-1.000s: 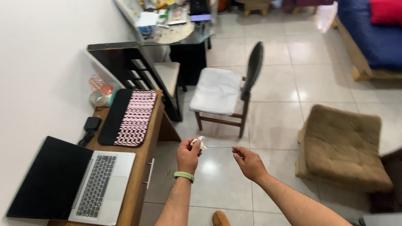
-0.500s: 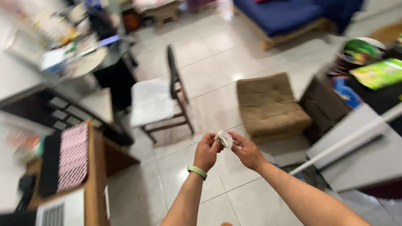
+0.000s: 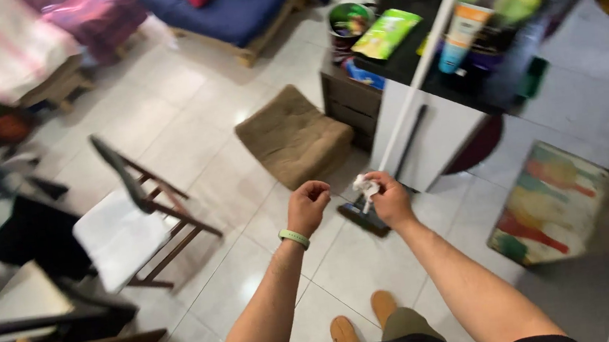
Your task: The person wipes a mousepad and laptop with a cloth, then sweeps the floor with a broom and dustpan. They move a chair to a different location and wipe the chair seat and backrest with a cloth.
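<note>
My right hand (image 3: pixel 392 199) is closed around a small crumpled white scrap (image 3: pixel 363 184), held out in front of me above the tiled floor. A little to its left, my left hand (image 3: pixel 307 205) is curled with nothing visible in it and wears a green wristband (image 3: pixel 294 238). The two hands are apart, with a small gap between them. Just below my right hand, a flat mop head (image 3: pixel 364 218) rests on the floor, and its long white handle (image 3: pixel 425 60) leans up against a counter.
A brown floor cushion (image 3: pixel 293 136) lies ahead. A wooden chair with a white seat (image 3: pixel 124 233) stands to the left. A dark counter (image 3: pixel 442 43) with bottles and packets is on the right, with a colourful mat (image 3: pixel 551 203) beside it. A blue sofa (image 3: pixel 231 9) sits at the back.
The view has swung right, away from the desk and laptop. The white scrap has passed from my left hand to my right, and my hands have separated.
</note>
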